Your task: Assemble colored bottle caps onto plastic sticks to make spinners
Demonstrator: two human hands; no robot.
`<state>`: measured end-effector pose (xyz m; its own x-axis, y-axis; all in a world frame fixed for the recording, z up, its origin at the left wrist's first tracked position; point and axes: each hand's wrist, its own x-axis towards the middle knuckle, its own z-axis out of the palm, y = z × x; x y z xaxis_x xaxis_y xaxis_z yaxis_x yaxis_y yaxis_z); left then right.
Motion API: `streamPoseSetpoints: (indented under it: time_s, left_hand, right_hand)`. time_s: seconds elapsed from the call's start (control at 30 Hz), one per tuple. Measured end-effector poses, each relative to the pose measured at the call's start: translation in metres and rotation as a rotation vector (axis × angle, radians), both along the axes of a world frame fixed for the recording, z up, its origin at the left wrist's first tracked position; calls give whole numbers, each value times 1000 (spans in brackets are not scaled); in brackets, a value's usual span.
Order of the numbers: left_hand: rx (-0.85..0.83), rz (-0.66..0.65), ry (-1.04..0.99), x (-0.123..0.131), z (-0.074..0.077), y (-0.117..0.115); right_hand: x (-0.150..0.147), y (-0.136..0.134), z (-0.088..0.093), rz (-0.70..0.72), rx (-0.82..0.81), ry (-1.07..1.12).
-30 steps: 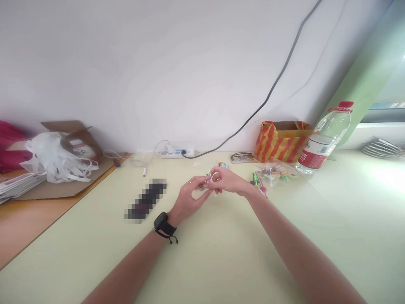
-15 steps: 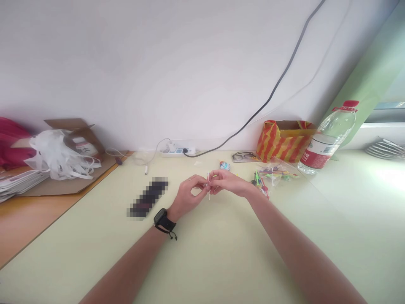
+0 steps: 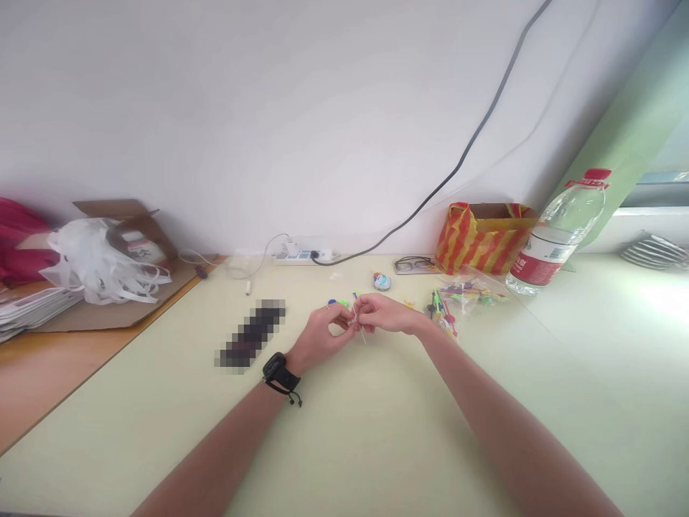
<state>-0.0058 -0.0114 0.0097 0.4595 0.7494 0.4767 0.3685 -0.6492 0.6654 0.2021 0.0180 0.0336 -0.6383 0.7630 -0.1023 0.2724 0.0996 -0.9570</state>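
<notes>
My left hand [image 3: 326, 332] and my right hand [image 3: 388, 313] meet above the middle of the table, fingertips pinched together. Between them is a thin white stick [image 3: 363, 337], tilted, its lower end poking out below the fingers. A small blue piece shows at its upper end. Both hands are closed on it; the fingers hide its middle. Just behind the left fingers lie a small blue piece [image 3: 332, 302] and a green piece partly covered by the hand. A yellow piece [image 3: 409, 304] lies beyond my right wrist.
Colourful plastic pieces [image 3: 444, 314] and a clear bag of them [image 3: 471, 291] lie right. Farther back are a small round container [image 3: 382, 281], glasses [image 3: 414, 264], a striped bag [image 3: 481, 244] and a water bottle [image 3: 560, 233]. A power strip [image 3: 304, 256] sits against the wall.
Both hands have dipped slightly, and the white stick has gone from nearly upright to tilted. Blue and green pieces behind the fingers now show more.
</notes>
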Motion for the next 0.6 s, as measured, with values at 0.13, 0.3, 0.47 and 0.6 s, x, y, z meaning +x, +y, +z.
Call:
streamPoseSetpoints:
  time_s: [0.13,0.3,0.47,0.6]
  left_hand:
    - [51,9,55,-1,0,1]
    - [93,55,143,-8,-1,4]
    - [89,68,353,-21,2,12]
    - [170,112,376,-28,3,19]
  right_hand:
    - [-5,0,-2,-41,158,-117]
    - [-4,5,-8,-203,395,-338]
    - [15,13,-8,-301,454,-514]
    - [38,17,-3,-426,482,-683]
